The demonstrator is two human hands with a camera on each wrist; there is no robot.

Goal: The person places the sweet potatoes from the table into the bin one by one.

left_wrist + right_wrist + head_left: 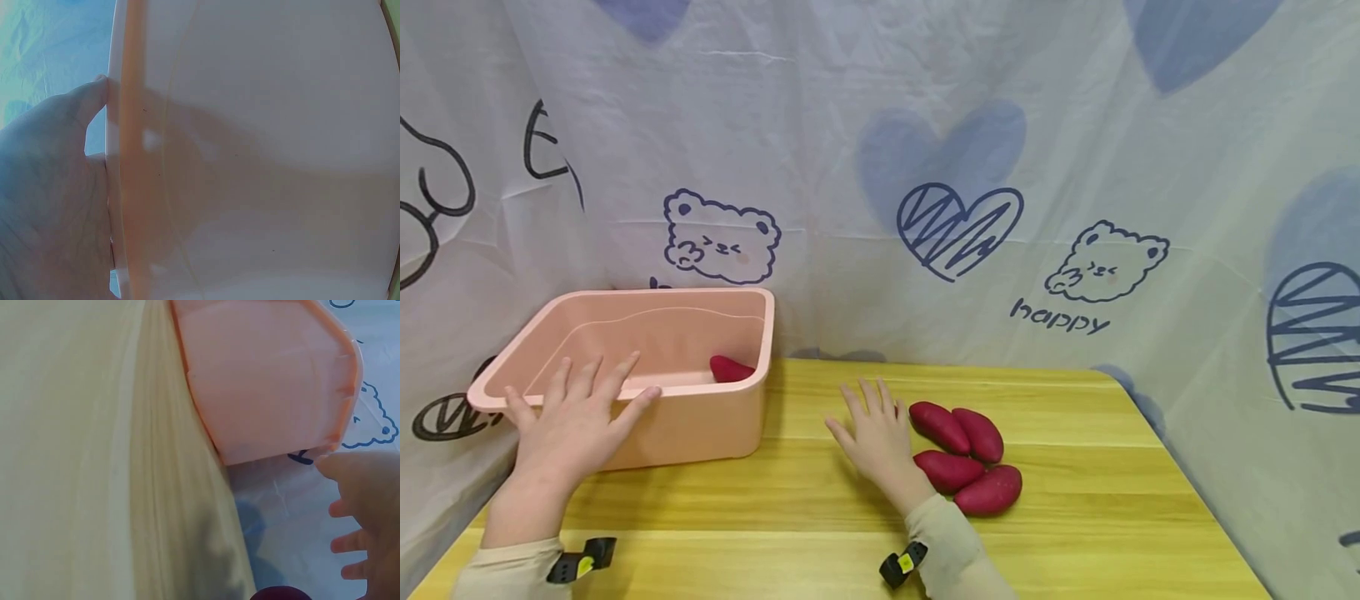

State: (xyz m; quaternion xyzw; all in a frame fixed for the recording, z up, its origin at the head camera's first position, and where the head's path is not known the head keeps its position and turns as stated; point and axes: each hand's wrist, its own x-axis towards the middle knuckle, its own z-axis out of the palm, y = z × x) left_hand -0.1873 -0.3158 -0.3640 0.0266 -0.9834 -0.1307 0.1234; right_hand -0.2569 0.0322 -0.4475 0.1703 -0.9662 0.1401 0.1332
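My left hand (574,421) lies at the near rim of a pink plastic bin (700,425), fingers spread wide and reaching over the edge. In the left wrist view, the thumb and fingers of that hand (53,187) are right at the rim, and the bin's pale wall (269,125) fills most of the picture. Inside the bin, at its right end, a purple-red sweet potato (730,369) shows above the near rim. My right hand (882,440) is over the table with its fingers extended, just left of several sweet potatoes (950,472) that lie in a cluster.
A yellow wood-grain table (1090,500) carries everything. Behind it and along both sides hangs a pale cloth (820,167) printed with hearts and bears. The bin stands at the table's left, close to the cloth. Black bands (904,564) are on both wrists.
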